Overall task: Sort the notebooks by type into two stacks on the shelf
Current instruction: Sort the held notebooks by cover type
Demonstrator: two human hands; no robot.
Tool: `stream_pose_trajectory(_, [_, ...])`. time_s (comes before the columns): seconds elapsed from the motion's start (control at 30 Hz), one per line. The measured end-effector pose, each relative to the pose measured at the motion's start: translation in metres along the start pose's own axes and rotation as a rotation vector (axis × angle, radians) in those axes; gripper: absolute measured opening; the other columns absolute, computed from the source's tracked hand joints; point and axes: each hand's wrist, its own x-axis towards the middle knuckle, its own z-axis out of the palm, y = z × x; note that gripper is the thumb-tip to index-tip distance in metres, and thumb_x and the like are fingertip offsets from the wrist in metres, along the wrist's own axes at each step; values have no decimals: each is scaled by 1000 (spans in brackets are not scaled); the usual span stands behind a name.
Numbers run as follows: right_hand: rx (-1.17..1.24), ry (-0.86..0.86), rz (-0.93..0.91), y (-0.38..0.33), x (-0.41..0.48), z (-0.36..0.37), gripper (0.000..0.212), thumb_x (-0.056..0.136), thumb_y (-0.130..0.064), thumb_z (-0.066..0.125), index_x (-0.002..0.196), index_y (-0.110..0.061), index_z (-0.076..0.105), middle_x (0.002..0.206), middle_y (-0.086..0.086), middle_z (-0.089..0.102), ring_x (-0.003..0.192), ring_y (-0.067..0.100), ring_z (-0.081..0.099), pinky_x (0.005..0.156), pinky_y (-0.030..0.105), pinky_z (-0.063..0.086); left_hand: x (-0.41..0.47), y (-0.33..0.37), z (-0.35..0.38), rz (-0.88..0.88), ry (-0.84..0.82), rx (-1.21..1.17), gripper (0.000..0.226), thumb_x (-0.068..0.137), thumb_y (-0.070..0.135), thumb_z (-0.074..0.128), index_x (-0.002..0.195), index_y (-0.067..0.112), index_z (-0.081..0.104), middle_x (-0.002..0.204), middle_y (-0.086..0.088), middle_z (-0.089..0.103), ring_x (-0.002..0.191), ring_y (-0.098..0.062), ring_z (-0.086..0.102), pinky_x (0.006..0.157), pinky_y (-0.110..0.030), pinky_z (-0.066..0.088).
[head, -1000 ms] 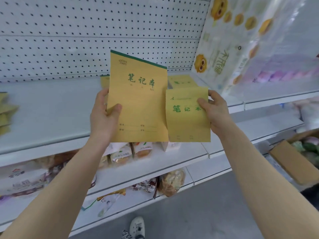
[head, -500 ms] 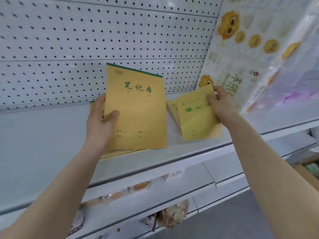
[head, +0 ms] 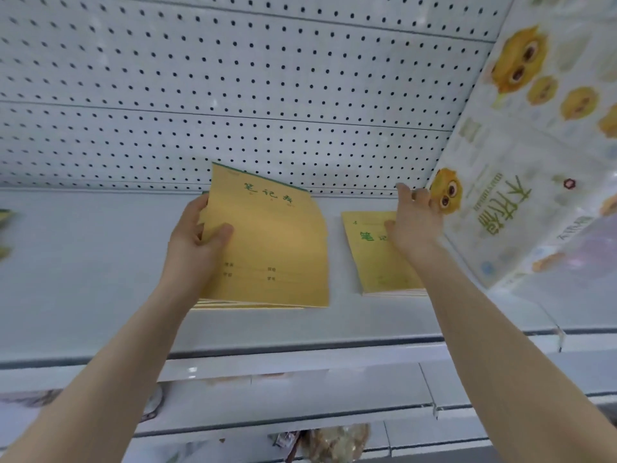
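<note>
- Two stacks lay on the shelf (head: 100, 262): the large stack (head: 250, 305) on the left and the small stack (head: 374, 262) on the right, with a gap between them. Copies were too thin to count.
- The left hand (head: 197, 242) pinched one large notebook (head: 273, 242), tilted over the large stack.
- The right hand (head: 414, 222), fingers spread, rested its thumb on the small stack.
- Room lay to the left; a printed pack (head: 534, 168) crowded the right.
- Covers were yellow-brown with green lettering.

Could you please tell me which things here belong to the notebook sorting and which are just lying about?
Job in hand: large notebook gripped by the left hand; large stack beneath it; small stack touched by the right hand; shelf.
Lying about: tissue pack; pegboard; snack packets lower down.
</note>
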Motion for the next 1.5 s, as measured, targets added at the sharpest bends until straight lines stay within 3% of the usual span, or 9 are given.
stream_pose_trajectory(0.13, [503,-166,-118,-59,-8,-1,45,98,-30,49,140,-18,40,107,7,61,98,25,58,80,30,41,-6,6,-2,37,10,-15,49,91,22,61,132,43,45,111,-6,67,99,-28,65,75,-39,55])
stream_pose_trajectory(0.23, [854,-460,-41,-94,-11,3,49,96,-42,51,139,-20,43,119,6,62,101,23,63,89,35,49,-14,15,-4,53,22,-32,47,94,16,59,134,38,46,105,-4,69,88,-22,68,70,-35,55])
stream_pose_trajectory(0.33, [1078,-417,5,-111,-6,10,45,91,-30,62,134,-20,52,121,11,61,101,24,64,91,38,53,-12,14,-13,35,69,74,47,92,20,61,135,35,49,110,1,68,95,-19,66,81,-40,55])
stream_pose_trajectory(0.5, [704,-318,-113,-130,-5,25,42,97,-15,48,139,-11,47,140,10,50,125,27,49,97,29,38,-15,1,-19,-121,0,516,67,88,33,67,145,13,38,140,-6,51,123,-24,50,102,-37,40])
stream_pose_trajectory(0.6, [540,-316,-156,-138,-11,37,34,98,-12,41,131,-6,48,131,14,55,118,32,51,81,28,36,-32,-5,-17,-91,-130,731,81,81,52,68,144,12,37,152,-3,34,133,-22,40,108,-34,34])
stream_pose_trajectory(0.77, [319,-319,-224,-147,-9,41,7,97,-17,45,97,-11,48,107,12,61,87,27,51,68,30,37,-42,-1,-27,-114,-294,789,100,69,53,78,146,14,28,152,-4,23,136,-23,33,106,-30,33])
stream_pose_trajectory(1.0, [265,-302,-244,-153,2,49,11,95,-7,42,99,-8,53,114,14,59,103,32,57,71,30,36,-49,4,-29,-78,-340,883,91,75,47,76,146,14,31,153,-7,22,134,-22,34,102,-25,30])
stream_pose_trajectory(1.17, [191,-288,-299,-152,-6,53,29,92,-1,35,115,-4,53,138,18,32,113,34,42,74,34,36,-48,-4,-29,-70,-292,880,83,78,44,74,146,19,33,159,-5,13,137,-23,32,105,-25,28])
stream_pose_trajectory(1.5, [7,-253,-365,-156,-9,42,30,91,-5,40,119,-5,53,136,17,37,122,35,38,84,38,39,-44,-19,-41,-2,-283,917,90,77,56,70,150,23,28,161,-7,11,143,-24,25,112,-27,23])
